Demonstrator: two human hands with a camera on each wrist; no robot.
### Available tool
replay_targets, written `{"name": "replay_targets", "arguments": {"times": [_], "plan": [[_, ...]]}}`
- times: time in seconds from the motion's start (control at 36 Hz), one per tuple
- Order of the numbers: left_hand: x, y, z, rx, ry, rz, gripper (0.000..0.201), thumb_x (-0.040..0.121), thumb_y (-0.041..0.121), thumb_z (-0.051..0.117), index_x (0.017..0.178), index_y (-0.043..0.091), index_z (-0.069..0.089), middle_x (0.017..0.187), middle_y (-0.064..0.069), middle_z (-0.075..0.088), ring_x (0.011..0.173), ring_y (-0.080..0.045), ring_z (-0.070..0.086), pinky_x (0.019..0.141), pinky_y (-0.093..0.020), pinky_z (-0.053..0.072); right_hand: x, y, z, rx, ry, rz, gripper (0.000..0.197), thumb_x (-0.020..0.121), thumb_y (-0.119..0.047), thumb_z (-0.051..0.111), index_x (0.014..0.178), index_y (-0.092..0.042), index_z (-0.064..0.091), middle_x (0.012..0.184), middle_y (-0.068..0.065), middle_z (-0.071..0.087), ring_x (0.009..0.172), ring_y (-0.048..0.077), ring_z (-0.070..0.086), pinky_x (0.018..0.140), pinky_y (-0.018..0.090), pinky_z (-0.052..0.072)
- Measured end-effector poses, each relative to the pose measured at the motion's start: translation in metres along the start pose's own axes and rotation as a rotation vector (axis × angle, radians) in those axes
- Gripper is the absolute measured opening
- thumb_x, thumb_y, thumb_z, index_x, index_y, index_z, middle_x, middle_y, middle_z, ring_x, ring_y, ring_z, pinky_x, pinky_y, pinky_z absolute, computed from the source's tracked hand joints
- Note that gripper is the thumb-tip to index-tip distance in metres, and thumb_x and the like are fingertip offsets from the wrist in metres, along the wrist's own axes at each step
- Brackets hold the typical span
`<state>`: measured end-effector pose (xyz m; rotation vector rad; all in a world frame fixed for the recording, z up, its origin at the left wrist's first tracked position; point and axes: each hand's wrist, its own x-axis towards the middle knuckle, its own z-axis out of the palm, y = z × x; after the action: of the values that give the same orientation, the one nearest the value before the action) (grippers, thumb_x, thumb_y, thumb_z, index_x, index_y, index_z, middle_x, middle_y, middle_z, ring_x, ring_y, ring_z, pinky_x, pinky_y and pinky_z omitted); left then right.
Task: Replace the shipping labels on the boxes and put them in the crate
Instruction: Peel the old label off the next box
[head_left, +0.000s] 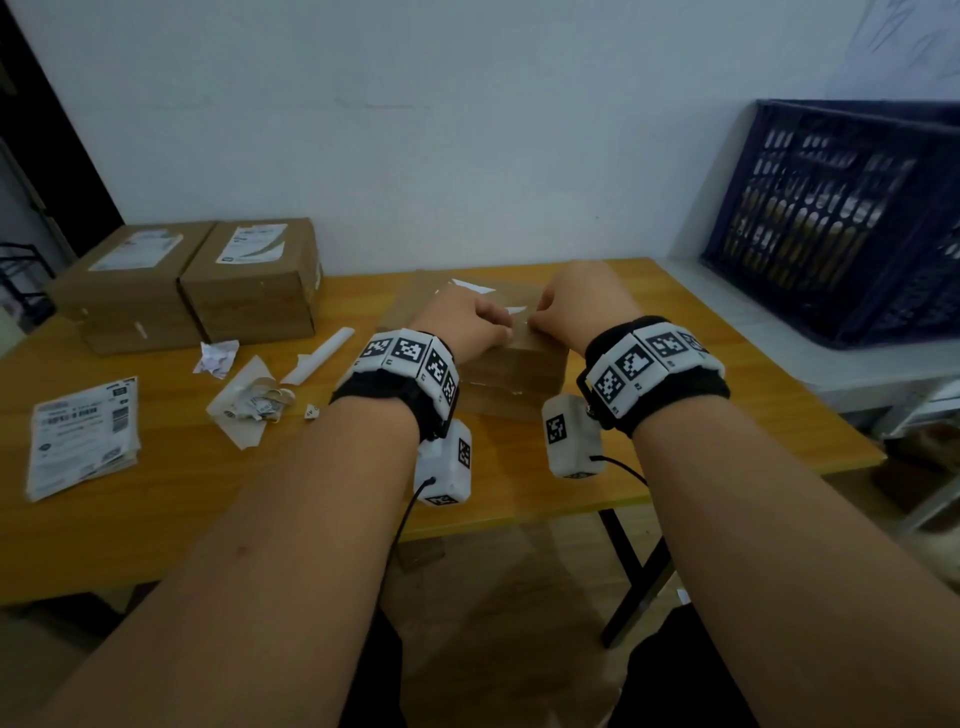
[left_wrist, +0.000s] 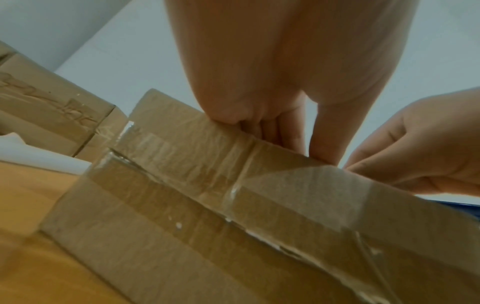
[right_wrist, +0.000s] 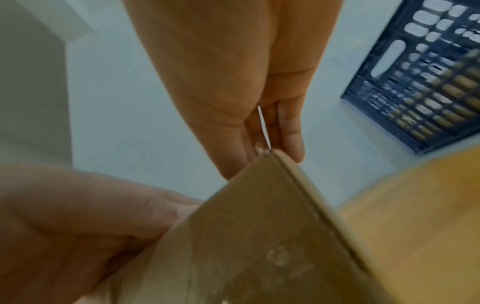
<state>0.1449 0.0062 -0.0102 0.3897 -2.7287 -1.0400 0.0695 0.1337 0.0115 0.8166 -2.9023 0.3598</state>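
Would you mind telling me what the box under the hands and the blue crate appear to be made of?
The box looks like brown corrugated cardboard, matte, with glossy clear tape bands catching light along its seams. The crate seems to be moulded dark blue plastic: rigid, with a regular lattice of slots through its wall.

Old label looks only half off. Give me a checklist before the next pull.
1. Box flat on table: ok.
2. Left hand on box top: ok.
3. Right hand pinching white label scrap: ok.
4. Old label fully removed: not ok, white remnants remain.
5. New labels in reach: ok.
6. Room in crate: cannot tell.
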Motion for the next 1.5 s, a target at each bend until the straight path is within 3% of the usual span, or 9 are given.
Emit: {"name": "replay_targets", "arguments": {"times": [0.11, 0.22, 0.31, 0.44, 0.61, 0.92, 1.17, 1.39, 1.5], "plan": [[-0.001, 0.000, 0.000, -0.018, 0.002, 0.005, 0.025, 0.086, 0.022, 0.068, 0.111, 0.022, 0.072, 0.115, -0.001, 0.068, 0.108, -0.015, 0.059, 0.097, -0.029, 0.045, -0.001, -0.007, 0.003, -0.172, 0.048, -0.076, 0.017, 0.094, -0.016, 0.054, 0.096, -0.011, 0.070, 0.093, 0.006, 0.066, 0.088, 0.024, 0.063, 0.066, 0.029, 0.045], [-0.002, 0.002, 0.000, -0.006, -0.005, 0.007, 0.025, 0.087, 0.023, 0.067, 0.112, 0.021, 0.072, 0.115, -0.002, 0.068, 0.106, -0.015, 0.060, 0.093, -0.026, 0.045, -0.004, -0.007, 0.008, -0.267, 0.099, -0.106, 0.019, 0.097, -0.012, 0.050, 0.080, -0.012, 0.058, 0.072, 0.003, 0.049, 0.074, 0.024, 0.051, 0.064, 0.030, 0.040], [-0.003, 0.003, 0.000, 0.005, -0.003, 0.011, 0.024, 0.087, 0.024, 0.066, 0.111, 0.021, 0.072, 0.115, -0.002, 0.068, 0.106, -0.016, 0.060, 0.094, -0.028, 0.045, -0.004, -0.004, 0.013, -0.284, 0.118, -0.120, 0.022, 0.096, -0.011, 0.048, 0.075, -0.013, 0.052, 0.076, 0.005, 0.049, 0.073, 0.024, 0.048, 0.063, 0.031, 0.039], [-0.005, 0.004, -0.001, 0.007, 0.008, 0.020, 0.022, 0.087, 0.024, 0.066, 0.109, 0.022, 0.073, 0.114, 0.000, 0.068, 0.105, -0.014, 0.059, 0.091, -0.024, 0.045, -0.001, 0.000, 0.011, -0.204, 0.085, -0.078, 0.022, 0.097, -0.018, 0.050, 0.093, -0.009, 0.070, 0.088, 0.008, 0.063, 0.084, 0.026, 0.060, 0.066, 0.030, 0.043], [-0.005, 0.002, -0.002, -0.021, 0.006, 0.009, 0.022, 0.087, 0.023, 0.068, 0.107, 0.022, 0.073, 0.114, 0.000, 0.068, 0.105, -0.013, 0.059, 0.091, -0.025, 0.044, 0.005, 0.001, 0.001, -0.128, -0.019, -0.031, 0.022, 0.091, -0.033, 0.061, 0.092, -0.015, 0.074, 0.082, 0.003, 0.063, 0.078, 0.020, 0.056, 0.065, 0.028, 0.041], [-0.006, 0.004, 0.000, -0.004, 0.014, 0.018, 0.024, 0.087, 0.024, 0.067, 0.110, 0.019, 0.072, 0.112, -0.003, 0.069, 0.105, -0.016, 0.060, 0.091, -0.025, 0.045, -0.004, -0.008, 0.002, -0.390, 0.054, -0.172, 0.018, 0.097, -0.015, 0.051, 0.080, -0.013, 0.058, 0.080, 0.005, 0.057, 0.074, 0.024, 0.053, 0.066, 0.030, 0.043], [-0.005, 0.002, 0.000, -0.003, 0.013, 0.022, 0.023, 0.087, 0.024, 0.068, 0.109, 0.019, 0.073, 0.112, -0.001, 0.069, 0.105, -0.015, 0.060, 0.093, -0.026, 0.044, 0.000, -0.006, 0.005, -0.363, 0.047, -0.168, 0.017, 0.096, -0.019, 0.053, 0.087, -0.013, 0.067, 0.077, 0.003, 0.055, 0.075, 0.023, 0.054, 0.064, 0.030, 0.040], [-0.005, 0.003, 0.000, 0.022, 0.010, 0.024, 0.024, 0.088, 0.026, 0.067, 0.110, 0.020, 0.073, 0.112, 0.000, 0.069, 0.106, -0.014, 0.059, 0.085, -0.021, 0.040, -0.012, -0.013, 0.002, -0.384, 0.055, -0.200, 0.034, 0.097, -0.009, 0.047, 0.064, -0.011, 0.037, 0.068, 0.004, 0.040, 0.074, 0.024, 0.047, 0.065, 0.033, 0.041], [-0.005, 0.002, 0.001, 0.035, 0.062, 0.032, 0.024, 0.086, 0.028, 0.068, 0.108, 0.018, 0.073, 0.110, 0.001, 0.069, 0.101, -0.012, 0.059, 0.081, -0.020, 0.039, -0.010, -0.012, 0.004, -0.390, 0.071, -0.183, 0.032, 0.097, -0.012, 0.048, 0.065, -0.011, 0.042, 0.064, 0.002, 0.039, 0.073, 0.023, 0.047, 0.064, 0.031, 0.040]]}}
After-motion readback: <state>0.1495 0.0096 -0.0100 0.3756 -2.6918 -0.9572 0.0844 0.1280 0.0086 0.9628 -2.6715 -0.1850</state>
